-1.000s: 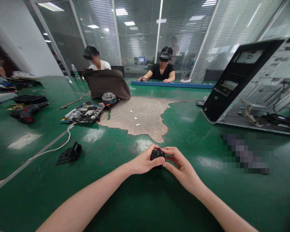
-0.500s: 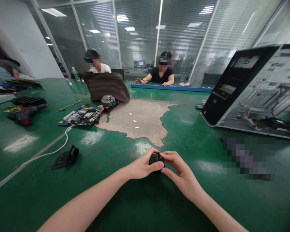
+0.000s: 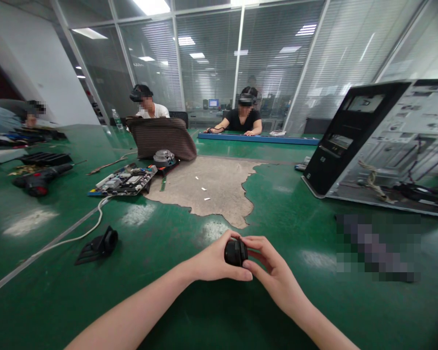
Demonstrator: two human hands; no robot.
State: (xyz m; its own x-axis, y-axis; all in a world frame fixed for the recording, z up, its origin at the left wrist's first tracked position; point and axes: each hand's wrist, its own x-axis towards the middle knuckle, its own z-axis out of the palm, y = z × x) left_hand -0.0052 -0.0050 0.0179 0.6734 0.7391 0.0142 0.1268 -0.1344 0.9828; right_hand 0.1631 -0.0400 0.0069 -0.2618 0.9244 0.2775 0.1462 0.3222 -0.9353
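Just above the green table, a small black rounded object (image 3: 235, 253) with a ridged band is between my hands; its exact kind cannot be made out. On its left side, my left hand (image 3: 216, 257) curls round it, index finger over the far edge and thumb stretched along the near side. My right hand (image 3: 272, 267) pinches its right side between thumb and fingers. The fingers partly hide its edges. To the left on the table lies a black plastic piece with a round ring-like end (image 3: 98, 245).
A circuit board (image 3: 126, 180) and a cordless drill (image 3: 40, 180) lie on the left. A white cable (image 3: 95, 221) crosses nearby. The computer case (image 3: 350, 136) stands at right, beside a blurred dark strip (image 3: 372, 248). Two people sit opposite; another bends over at far left.
My left thumb has come off the black object's face and now reaches below it. The object appears turned, showing more of its side. The view has tilted slightly upward.
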